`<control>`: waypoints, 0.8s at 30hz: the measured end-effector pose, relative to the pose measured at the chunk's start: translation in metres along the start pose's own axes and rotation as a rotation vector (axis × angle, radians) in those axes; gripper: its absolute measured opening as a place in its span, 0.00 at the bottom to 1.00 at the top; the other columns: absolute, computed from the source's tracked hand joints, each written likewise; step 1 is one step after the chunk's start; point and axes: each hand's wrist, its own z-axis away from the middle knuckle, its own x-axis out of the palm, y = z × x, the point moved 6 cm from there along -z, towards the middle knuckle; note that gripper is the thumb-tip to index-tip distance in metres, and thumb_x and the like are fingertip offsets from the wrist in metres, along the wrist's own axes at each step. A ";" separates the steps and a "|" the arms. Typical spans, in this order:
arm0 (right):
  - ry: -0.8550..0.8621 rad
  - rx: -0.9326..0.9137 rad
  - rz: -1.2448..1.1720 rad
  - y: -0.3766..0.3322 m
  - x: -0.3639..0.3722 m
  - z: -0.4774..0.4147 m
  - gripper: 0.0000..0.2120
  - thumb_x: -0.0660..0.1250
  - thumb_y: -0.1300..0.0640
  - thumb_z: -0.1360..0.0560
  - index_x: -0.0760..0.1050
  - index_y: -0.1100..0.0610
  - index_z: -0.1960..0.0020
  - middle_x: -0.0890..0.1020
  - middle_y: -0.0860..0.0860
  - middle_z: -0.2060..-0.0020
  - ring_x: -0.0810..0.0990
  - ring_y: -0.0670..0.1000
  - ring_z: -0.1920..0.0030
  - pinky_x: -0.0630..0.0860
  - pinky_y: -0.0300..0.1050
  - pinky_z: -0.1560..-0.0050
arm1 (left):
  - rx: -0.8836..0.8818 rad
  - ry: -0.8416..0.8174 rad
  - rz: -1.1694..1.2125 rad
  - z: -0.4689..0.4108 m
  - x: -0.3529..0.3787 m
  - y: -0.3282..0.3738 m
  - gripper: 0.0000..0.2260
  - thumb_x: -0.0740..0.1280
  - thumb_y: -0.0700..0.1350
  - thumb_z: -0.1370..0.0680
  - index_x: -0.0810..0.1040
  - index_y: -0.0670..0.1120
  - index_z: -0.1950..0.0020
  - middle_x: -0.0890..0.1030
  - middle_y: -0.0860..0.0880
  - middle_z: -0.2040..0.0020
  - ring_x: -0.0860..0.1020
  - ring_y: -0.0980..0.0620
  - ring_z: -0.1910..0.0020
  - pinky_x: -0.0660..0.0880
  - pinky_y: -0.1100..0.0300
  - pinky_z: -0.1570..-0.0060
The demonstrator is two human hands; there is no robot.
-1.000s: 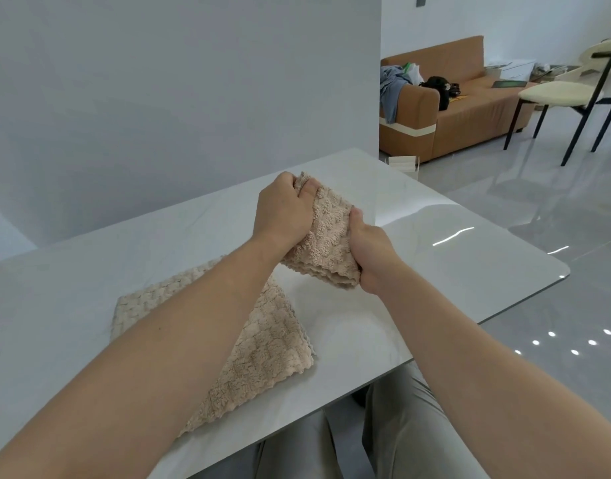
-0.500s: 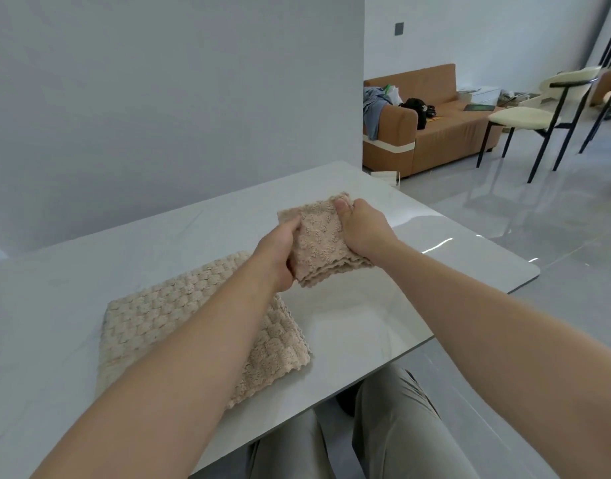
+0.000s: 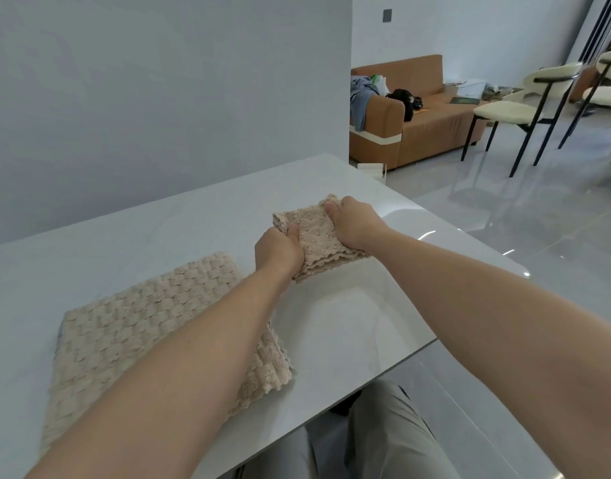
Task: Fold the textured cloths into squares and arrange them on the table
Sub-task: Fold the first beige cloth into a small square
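Counted two beige textured cloths, two hands. Found small folded cloth (image 3: 316, 236) held from both sides: left hand (image 3: 280, 252) curled round its left edge, right hand (image 3: 354, 223) round its right edge, thumbs on top. Cannot tell whether touching white table (image 3: 349, 323). Found larger cloth (image 3: 141, 326) lying flat, near-left of grip, partly under left forearm.

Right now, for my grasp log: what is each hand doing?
Left hand: grips the small folded beige textured cloth at its left edge.
Right hand: grips the same cloth at its right edge.
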 end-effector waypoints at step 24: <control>0.056 -0.365 0.782 0.014 0.040 -0.293 0.25 0.56 0.67 0.20 0.67 0.56 0.25 0.71 0.60 0.38 0.77 0.63 0.40 0.71 0.49 0.55 | -0.143 0.105 -0.066 -0.260 0.109 0.048 0.11 0.58 0.43 0.15 0.77 0.47 0.36 0.80 0.48 0.37 0.74 0.49 0.48 0.64 0.58 0.59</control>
